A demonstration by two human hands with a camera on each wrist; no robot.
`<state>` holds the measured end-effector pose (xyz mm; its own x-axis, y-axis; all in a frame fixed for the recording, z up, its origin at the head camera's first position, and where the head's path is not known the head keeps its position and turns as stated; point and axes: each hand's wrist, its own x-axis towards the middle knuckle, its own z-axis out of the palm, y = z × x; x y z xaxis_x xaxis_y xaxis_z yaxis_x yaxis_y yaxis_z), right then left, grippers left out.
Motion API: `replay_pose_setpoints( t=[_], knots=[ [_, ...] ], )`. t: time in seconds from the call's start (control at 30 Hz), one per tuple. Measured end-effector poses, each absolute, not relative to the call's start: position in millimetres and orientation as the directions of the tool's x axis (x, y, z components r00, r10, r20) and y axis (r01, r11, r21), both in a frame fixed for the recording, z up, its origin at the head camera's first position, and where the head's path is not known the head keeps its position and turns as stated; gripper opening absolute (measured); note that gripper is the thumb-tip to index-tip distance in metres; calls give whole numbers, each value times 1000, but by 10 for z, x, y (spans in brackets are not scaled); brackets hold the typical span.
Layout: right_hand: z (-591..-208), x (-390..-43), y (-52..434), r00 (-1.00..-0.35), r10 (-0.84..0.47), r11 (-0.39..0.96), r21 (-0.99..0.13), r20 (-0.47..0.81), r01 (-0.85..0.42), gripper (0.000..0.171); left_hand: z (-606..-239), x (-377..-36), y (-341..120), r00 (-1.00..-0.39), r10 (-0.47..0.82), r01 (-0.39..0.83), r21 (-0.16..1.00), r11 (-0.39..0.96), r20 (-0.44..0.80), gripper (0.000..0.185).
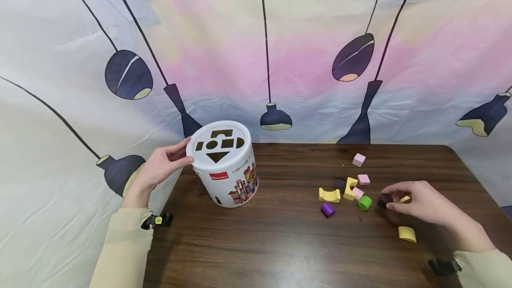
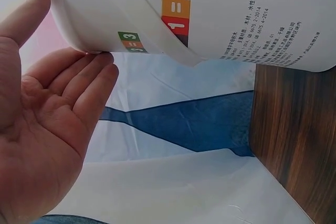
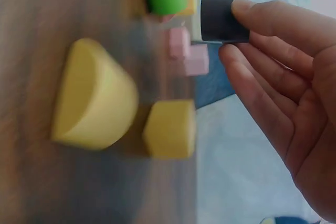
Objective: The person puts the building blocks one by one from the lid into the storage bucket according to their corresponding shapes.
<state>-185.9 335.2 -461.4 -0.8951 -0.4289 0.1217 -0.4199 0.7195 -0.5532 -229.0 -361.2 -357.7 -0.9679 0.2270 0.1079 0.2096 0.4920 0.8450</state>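
My left hand (image 1: 157, 170) touches the upper left side of a white bucket (image 1: 220, 192), thumb and fingers spread along its lid edge. The bucket stands upright, its white lid (image 1: 200, 158) cut with several shaped holes. In the left wrist view the fingers (image 2: 86, 80) look nearly straight against the wall. Over at the right, my right hand (image 1: 426, 201) pinches a dark cylinder block (image 3: 216, 20) between thumb and fingertips. A yellow block (image 3: 172, 129) shows partly behind that hand in the head view. Nearer me lies a yellow half-round block (image 1: 407, 234).
Left of the right hand are a green cylinder (image 1: 365, 203), a purple cylinder (image 1: 328, 210), two yellow arch blocks (image 1: 330, 196), another dark block (image 1: 340, 184) and several pink blocks (image 1: 359, 159). A printed cloth (image 1: 312, 114) hangs behind the brown table (image 1: 272, 248).
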Motion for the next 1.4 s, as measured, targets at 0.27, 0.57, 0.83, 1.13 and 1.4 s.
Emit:
replay_pose_setpoints(
  t=[0.27,0.57,0.83,1.13,1.4],
  knots=[
    [-4216,-2074,3014,-848,-493,647,-570,195,-507,31,-3566,-2311,-3588,-968,231,207,838,505,100,69],
    [-3837,-2400,2384,-760,-602,527,-594,244,-608,30,-3601,-2334,-3553,-967,239,200,847,492,89,68],
    [-3595,-2620,1881,-731,-626,430,-662,271,-614,28,-3603,-2341,-3550,-968,238,196,841,503,84,69],
    [-3458,-2822,1340,-724,-630,381,-701,282,-604,29,-3570,-2309,-3590,-970,227,192,828,527,81,70],
    [-3357,-2931,795,-705,-641,322,-729,301,-604,30,-3567,-2281,-3616,-972,223,188,826,532,78,70]
  ],
)
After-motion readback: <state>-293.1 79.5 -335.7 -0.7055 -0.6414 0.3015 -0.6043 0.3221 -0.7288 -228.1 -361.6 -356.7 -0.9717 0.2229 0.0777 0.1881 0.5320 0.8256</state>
